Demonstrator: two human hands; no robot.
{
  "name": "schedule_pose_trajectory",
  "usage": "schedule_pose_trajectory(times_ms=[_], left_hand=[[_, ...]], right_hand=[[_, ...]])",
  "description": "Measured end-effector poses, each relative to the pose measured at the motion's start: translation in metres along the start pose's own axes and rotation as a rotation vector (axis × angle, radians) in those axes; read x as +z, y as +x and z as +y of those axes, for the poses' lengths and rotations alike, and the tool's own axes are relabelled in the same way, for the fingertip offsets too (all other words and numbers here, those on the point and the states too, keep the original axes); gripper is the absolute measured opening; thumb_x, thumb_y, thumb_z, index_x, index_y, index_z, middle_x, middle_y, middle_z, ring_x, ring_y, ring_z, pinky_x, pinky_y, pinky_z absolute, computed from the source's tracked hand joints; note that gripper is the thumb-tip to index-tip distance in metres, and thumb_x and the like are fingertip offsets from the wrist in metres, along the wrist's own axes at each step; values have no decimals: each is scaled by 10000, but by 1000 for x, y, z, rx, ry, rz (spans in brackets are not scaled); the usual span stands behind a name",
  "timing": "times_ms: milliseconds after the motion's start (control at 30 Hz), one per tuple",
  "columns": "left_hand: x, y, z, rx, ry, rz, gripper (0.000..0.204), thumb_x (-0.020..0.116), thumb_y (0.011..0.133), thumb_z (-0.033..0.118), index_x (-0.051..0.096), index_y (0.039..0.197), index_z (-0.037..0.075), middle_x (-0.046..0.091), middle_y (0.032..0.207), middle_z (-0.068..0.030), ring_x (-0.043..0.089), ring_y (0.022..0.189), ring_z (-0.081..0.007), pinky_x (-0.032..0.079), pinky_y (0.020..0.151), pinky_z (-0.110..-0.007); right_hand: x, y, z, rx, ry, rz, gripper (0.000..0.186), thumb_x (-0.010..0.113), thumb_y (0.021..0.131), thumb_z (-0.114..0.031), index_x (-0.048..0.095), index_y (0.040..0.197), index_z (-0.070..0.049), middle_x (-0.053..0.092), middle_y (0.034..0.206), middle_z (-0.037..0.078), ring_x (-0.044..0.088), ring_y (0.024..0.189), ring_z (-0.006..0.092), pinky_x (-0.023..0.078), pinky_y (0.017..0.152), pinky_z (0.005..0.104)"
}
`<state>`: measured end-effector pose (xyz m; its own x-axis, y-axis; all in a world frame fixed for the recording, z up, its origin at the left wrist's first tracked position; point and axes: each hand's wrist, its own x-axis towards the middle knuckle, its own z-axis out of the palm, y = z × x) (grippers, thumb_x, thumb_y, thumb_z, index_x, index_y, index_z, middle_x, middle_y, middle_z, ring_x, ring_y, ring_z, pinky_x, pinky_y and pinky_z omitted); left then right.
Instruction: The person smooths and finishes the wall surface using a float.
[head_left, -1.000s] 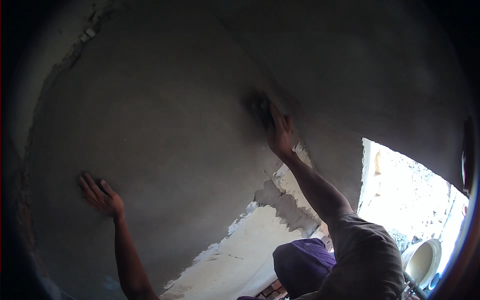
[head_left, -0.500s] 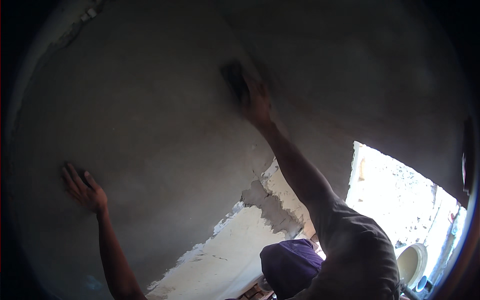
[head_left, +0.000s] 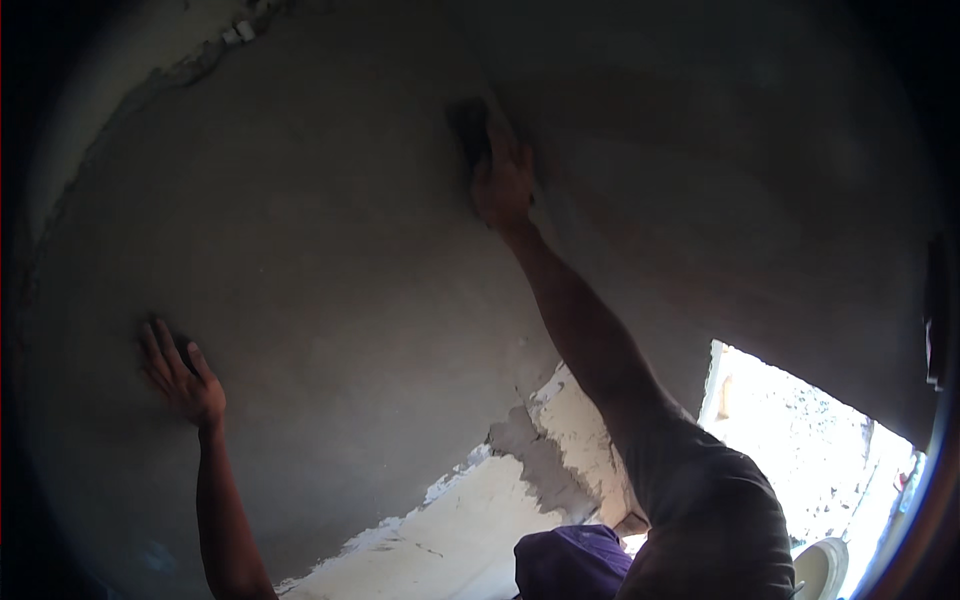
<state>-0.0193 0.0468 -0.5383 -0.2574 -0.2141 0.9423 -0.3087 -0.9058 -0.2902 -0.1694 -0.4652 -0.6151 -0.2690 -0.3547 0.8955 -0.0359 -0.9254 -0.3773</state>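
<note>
My right hand (head_left: 505, 180) reaches up and grips a dark rectangular block (head_left: 469, 127), which looks like a float or a sponge. It lies against the grey plastered wall (head_left: 330, 250), near the corner where two wall faces meet. The dim light hides the block's exact kind. Lower down at the left, my left hand (head_left: 182, 380) rests on the same plaster, its fingers stretched out and slightly apart with nothing in them.
Below the grey plaster runs a ragged border with an older cream wall surface (head_left: 470, 520). A bright opening (head_left: 790, 430) lies at right, with a pale round container (head_left: 822, 568) under it. Purple cloth (head_left: 570, 562) shows at the bottom. Broken plaster (head_left: 190, 70) edges the upper left.
My right hand has moved the block up along the wall, and the block now stands more upright. The view has shifted, so the opening sits lower. My left hand stays on the plaster.
</note>
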Motion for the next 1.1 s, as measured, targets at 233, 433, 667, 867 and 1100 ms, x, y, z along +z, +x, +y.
schedule_pose_trajectory(times_ms=[233,433,667,867,1100], left_hand=[[-5,-2,-2,-8,80,-37,622,272,1079,528,357,1585,177,308,1650,-62,242,1536,-318,167,1234,-566],[5,-5,1,-2,24,-34,619,274,1079,530,343,1592,190,297,1656,-46,230,1541,-310,147,1238,-566],[6,-4,-4,10,28,-33,608,286,1082,514,330,1597,195,282,1662,-44,228,1540,-311,145,1238,-578],[4,0,0,8,36,-19,604,292,1084,506,318,1602,196,278,1664,-45,235,1537,-313,156,1232,-592],[1,-1,-9,-3,48,-30,607,289,1079,535,357,1587,211,302,1655,-21,256,1530,-313,162,1232,-568]], right_hand=[[-85,-235,45,58,79,-167,567,523,922,-2,460,1485,-13,575,1425,197,574,1232,304,366,1064,461],[-83,-184,51,7,83,-111,572,520,939,-26,423,1502,-12,538,1472,196,499,1359,322,328,1094,460],[-11,-25,16,144,2,-54,645,566,895,-20,422,1520,-82,602,1361,171,543,1302,316,323,1114,507],[-61,-206,83,176,2,-125,651,540,901,-25,407,1535,-91,521,1502,131,461,1407,295,248,1186,531],[-124,-291,68,247,41,-147,524,521,962,-27,476,1482,-66,591,1439,132,565,1298,263,353,1053,413]])
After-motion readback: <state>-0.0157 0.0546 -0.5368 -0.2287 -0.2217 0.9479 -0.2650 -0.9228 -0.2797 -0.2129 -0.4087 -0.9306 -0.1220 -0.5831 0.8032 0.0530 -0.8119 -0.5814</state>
